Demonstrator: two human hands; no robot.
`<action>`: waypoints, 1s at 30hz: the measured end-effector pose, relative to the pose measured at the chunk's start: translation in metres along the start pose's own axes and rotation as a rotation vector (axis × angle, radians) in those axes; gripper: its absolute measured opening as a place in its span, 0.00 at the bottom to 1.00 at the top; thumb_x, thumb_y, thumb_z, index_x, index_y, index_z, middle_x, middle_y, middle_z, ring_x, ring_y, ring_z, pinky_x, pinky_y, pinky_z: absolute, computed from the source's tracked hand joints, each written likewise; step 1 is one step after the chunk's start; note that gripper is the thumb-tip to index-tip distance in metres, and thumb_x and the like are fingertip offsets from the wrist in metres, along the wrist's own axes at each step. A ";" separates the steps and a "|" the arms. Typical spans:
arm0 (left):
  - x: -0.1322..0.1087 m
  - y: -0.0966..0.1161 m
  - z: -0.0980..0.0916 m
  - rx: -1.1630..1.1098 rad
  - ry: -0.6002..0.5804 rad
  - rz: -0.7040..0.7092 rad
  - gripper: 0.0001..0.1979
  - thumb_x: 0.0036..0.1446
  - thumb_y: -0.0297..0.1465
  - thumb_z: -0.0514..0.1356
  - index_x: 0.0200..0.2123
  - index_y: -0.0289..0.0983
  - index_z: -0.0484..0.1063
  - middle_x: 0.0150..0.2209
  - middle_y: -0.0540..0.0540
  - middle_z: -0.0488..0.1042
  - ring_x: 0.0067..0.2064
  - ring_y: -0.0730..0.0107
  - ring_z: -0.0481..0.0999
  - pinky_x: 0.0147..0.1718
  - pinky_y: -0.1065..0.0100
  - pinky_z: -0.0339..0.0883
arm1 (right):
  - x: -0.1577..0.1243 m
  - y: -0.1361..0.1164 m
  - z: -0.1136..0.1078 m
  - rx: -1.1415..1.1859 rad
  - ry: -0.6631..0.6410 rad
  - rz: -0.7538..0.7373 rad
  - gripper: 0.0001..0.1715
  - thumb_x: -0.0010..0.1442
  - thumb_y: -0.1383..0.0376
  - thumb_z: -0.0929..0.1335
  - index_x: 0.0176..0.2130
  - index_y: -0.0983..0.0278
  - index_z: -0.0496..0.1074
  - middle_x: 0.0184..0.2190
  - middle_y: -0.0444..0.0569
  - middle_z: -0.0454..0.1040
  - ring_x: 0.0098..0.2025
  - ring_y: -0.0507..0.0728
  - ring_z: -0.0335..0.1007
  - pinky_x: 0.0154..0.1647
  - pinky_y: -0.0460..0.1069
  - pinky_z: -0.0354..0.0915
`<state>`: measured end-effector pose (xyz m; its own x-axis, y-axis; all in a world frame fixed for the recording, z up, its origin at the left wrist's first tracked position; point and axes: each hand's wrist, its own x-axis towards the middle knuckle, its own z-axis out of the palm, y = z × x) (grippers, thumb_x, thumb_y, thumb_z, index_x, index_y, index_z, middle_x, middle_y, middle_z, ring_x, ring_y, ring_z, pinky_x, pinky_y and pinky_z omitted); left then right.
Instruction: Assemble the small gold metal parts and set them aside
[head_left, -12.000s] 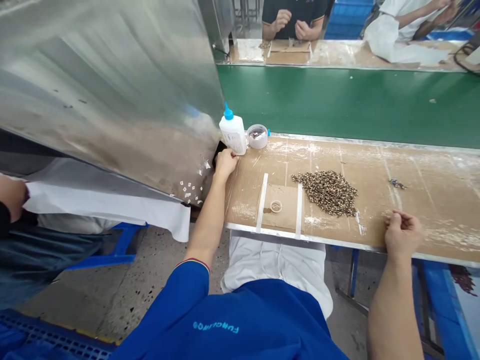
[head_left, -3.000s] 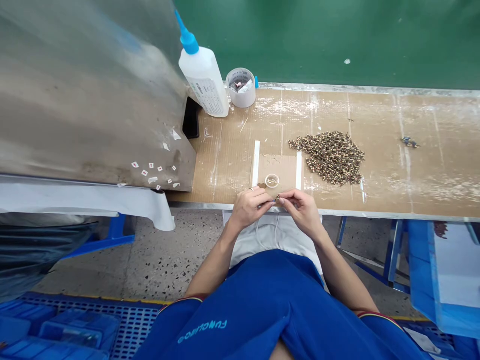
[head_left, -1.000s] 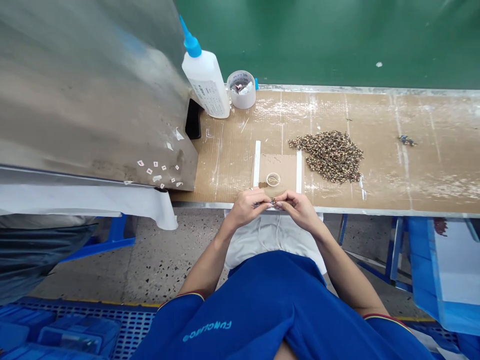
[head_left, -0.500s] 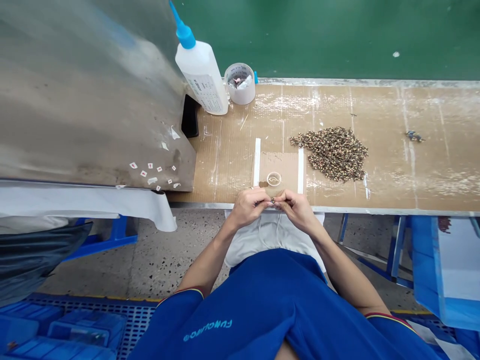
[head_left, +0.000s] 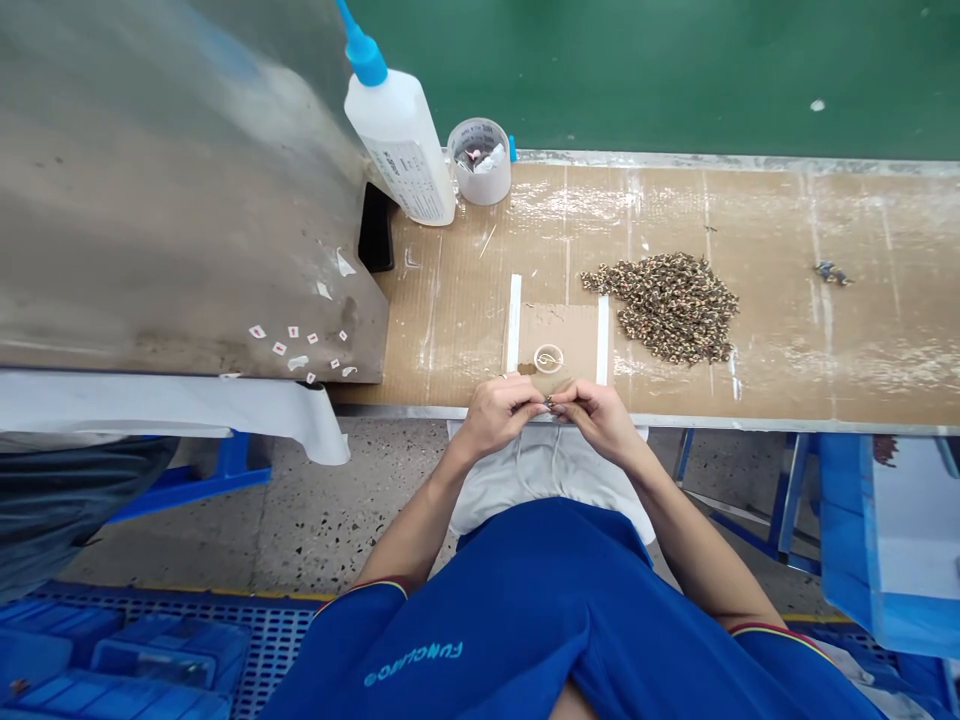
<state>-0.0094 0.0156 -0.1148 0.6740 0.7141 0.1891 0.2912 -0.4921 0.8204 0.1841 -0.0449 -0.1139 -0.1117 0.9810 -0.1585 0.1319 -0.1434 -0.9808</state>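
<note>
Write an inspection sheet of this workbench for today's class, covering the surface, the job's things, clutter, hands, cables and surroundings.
surface: cardboard-covered bench, streaked with white residue.
job's things: small metal part pinched at the fingertips; heap of small bronze-coloured pieces; ring on a cardboard square.
clutter: glue bottle, tub of scraps, labels stuck on a steel panel.
grippers: left hand and right hand meet over the part.
cables: nothing seen.
surroundings: green conveyor belt, blue crates.

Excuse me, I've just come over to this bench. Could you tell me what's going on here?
A person at a cardboard-covered bench is pinching a tiny piece, too small to make out, between the left hand and right hand. Just ahead, a small clear ring lies on a cardboard square, beside a heap of small speckled pieces. A white squeeze bottle stands farther back.
</note>
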 end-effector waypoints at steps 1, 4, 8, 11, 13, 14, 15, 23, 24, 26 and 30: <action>0.000 0.000 0.000 -0.003 0.001 -0.005 0.18 0.69 0.38 0.56 0.29 0.36 0.76 0.25 0.48 0.73 0.29 0.69 0.68 0.33 0.67 0.61 | 0.000 -0.001 0.001 -0.028 0.007 -0.022 0.14 0.65 0.54 0.69 0.32 0.61 0.73 0.30 0.47 0.76 0.31 0.55 0.72 0.33 0.50 0.69; 0.000 0.000 0.000 -0.023 0.012 0.003 0.18 0.69 0.37 0.56 0.28 0.36 0.75 0.25 0.48 0.72 0.29 0.70 0.68 0.32 0.68 0.61 | 0.001 -0.004 0.004 -0.085 0.020 -0.073 0.13 0.65 0.58 0.67 0.30 0.60 0.71 0.30 0.47 0.75 0.31 0.55 0.71 0.33 0.50 0.67; 0.000 0.000 -0.001 -0.020 0.012 0.018 0.18 0.68 0.36 0.56 0.27 0.36 0.74 0.24 0.48 0.71 0.28 0.70 0.68 0.31 0.68 0.60 | 0.002 -0.005 0.005 -0.111 0.007 -0.078 0.12 0.65 0.61 0.66 0.29 0.60 0.69 0.29 0.46 0.74 0.30 0.54 0.69 0.33 0.49 0.65; 0.001 0.001 -0.003 -0.006 0.002 0.013 0.18 0.69 0.35 0.56 0.27 0.36 0.74 0.24 0.49 0.71 0.29 0.70 0.68 0.31 0.68 0.60 | 0.003 -0.006 0.005 -0.111 0.004 -0.060 0.12 0.64 0.61 0.66 0.29 0.60 0.68 0.27 0.45 0.73 0.29 0.54 0.69 0.32 0.49 0.64; 0.002 0.001 -0.005 0.000 -0.002 0.023 0.18 0.69 0.35 0.56 0.27 0.36 0.73 0.23 0.49 0.70 0.28 0.70 0.68 0.31 0.68 0.60 | 0.004 -0.007 0.006 -0.088 0.005 -0.042 0.11 0.64 0.61 0.66 0.30 0.60 0.69 0.27 0.45 0.73 0.28 0.54 0.68 0.31 0.48 0.64; 0.003 0.001 -0.005 0.006 -0.003 0.031 0.18 0.69 0.35 0.56 0.27 0.36 0.73 0.23 0.49 0.70 0.28 0.71 0.68 0.31 0.69 0.60 | 0.004 -0.007 0.006 -0.078 0.007 -0.035 0.10 0.64 0.62 0.67 0.30 0.61 0.69 0.28 0.45 0.74 0.28 0.53 0.68 0.30 0.47 0.64; 0.004 0.001 -0.006 0.012 -0.003 0.041 0.17 0.69 0.35 0.56 0.27 0.36 0.73 0.23 0.50 0.70 0.28 0.71 0.68 0.30 0.69 0.59 | 0.004 -0.008 0.006 -0.070 0.013 -0.031 0.09 0.63 0.62 0.67 0.30 0.61 0.70 0.28 0.45 0.74 0.28 0.53 0.69 0.30 0.47 0.64; 0.006 0.004 -0.011 -0.013 -0.012 0.046 0.15 0.69 0.35 0.57 0.31 0.36 0.76 0.26 0.49 0.74 0.28 0.71 0.70 0.30 0.70 0.63 | 0.005 -0.010 0.003 0.066 0.031 0.066 0.09 0.62 0.60 0.70 0.32 0.62 0.72 0.28 0.45 0.76 0.29 0.53 0.72 0.31 0.47 0.70; 0.007 0.005 -0.012 -0.014 -0.014 0.040 0.15 0.68 0.35 0.57 0.31 0.36 0.77 0.26 0.49 0.74 0.29 0.71 0.71 0.31 0.70 0.63 | 0.005 -0.010 0.004 0.090 0.034 0.076 0.10 0.62 0.59 0.70 0.32 0.62 0.72 0.28 0.45 0.76 0.29 0.53 0.72 0.31 0.47 0.71; 0.007 0.006 -0.012 -0.006 -0.008 0.037 0.14 0.68 0.36 0.57 0.32 0.36 0.77 0.27 0.48 0.75 0.29 0.71 0.72 0.31 0.70 0.64 | 0.005 -0.011 0.005 0.132 0.034 0.080 0.12 0.61 0.57 0.71 0.32 0.62 0.72 0.29 0.45 0.77 0.29 0.53 0.73 0.32 0.48 0.72; 0.008 0.008 -0.013 -0.004 0.045 0.048 0.15 0.68 0.39 0.58 0.34 0.36 0.78 0.28 0.47 0.77 0.29 0.70 0.74 0.30 0.70 0.66 | 0.001 -0.013 -0.001 0.139 0.052 0.068 0.15 0.61 0.53 0.71 0.32 0.61 0.72 0.29 0.46 0.77 0.30 0.54 0.74 0.33 0.49 0.73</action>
<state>-0.0107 0.0236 -0.1001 0.6561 0.7112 0.2525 0.2564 -0.5248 0.8117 0.1835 -0.0416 -0.1011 -0.0556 0.9733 -0.2229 -0.0003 -0.2232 -0.9748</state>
